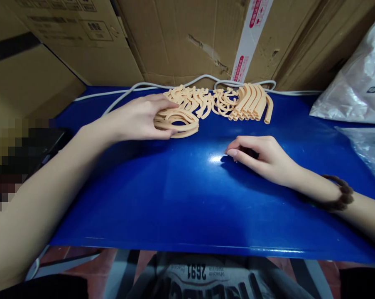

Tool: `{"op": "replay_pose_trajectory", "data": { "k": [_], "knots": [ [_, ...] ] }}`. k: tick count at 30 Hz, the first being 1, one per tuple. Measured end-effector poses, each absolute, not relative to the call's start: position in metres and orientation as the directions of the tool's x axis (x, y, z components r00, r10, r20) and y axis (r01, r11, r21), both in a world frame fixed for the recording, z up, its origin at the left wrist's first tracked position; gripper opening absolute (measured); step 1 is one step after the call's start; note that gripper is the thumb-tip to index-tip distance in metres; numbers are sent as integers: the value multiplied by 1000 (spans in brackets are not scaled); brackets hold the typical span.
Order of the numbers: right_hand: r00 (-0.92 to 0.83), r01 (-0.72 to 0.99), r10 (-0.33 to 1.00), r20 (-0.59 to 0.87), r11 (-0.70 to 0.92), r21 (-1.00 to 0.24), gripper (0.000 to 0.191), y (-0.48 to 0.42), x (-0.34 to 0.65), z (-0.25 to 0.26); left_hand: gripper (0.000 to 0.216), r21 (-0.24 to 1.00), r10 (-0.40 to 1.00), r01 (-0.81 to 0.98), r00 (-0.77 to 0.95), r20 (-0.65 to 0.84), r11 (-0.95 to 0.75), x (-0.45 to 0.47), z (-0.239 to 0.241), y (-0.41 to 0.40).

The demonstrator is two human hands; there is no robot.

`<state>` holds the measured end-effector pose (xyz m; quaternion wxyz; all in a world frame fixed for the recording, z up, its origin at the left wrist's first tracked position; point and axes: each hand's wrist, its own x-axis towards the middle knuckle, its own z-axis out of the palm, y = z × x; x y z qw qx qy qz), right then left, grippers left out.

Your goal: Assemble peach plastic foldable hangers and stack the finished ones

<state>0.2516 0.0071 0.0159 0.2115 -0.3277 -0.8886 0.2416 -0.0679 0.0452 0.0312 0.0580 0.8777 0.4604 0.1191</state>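
Observation:
My left hand point(143, 118) reaches over a stack of curved beige plastic pieces point(187, 128) on the blue table, its thumb and fingers around the near end of the stack. Behind it lie several small wavy beige pieces point(190, 97) in a row. To their right sit thin curved beige hooks point(224, 101), then a pile of bent beige tubes point(249, 101) with one tube at its right edge. Apart from all of these, my right hand point(262, 158) hovers low over the table. Its thumb and index tips meet in a pinch, and nothing shows between them.
The blue table point(187, 199) ends at a front edge near my body. A white cable point(134, 87) runs along the back, before cardboard boxes point(187, 41). At the right stands a white plastic bag point(355, 83), with clear plastic point(368, 149) beneath. A dark object point(47, 145) is at the left.

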Motion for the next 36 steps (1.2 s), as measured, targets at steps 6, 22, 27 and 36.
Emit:
{"op": "replay_pose_trajectory", "data": {
  "k": [6,22,27,36],
  "knots": [
    [-720,469,660,215,690,-552,25,8,253,15,62,160,778,762,608,158,-628,-71,29,46],
    [-744,450,632,217,715,-535,24,8,251,15,73,52,752,752,649,117,-657,-68,25,48],
    [-748,450,625,221,724,-522,24,8,251,14,72,103,743,737,655,139,-668,-68,21,50],
    [-777,444,593,209,753,-486,23,9,253,12,70,146,757,743,635,152,-653,-68,23,49]
  ]
}}
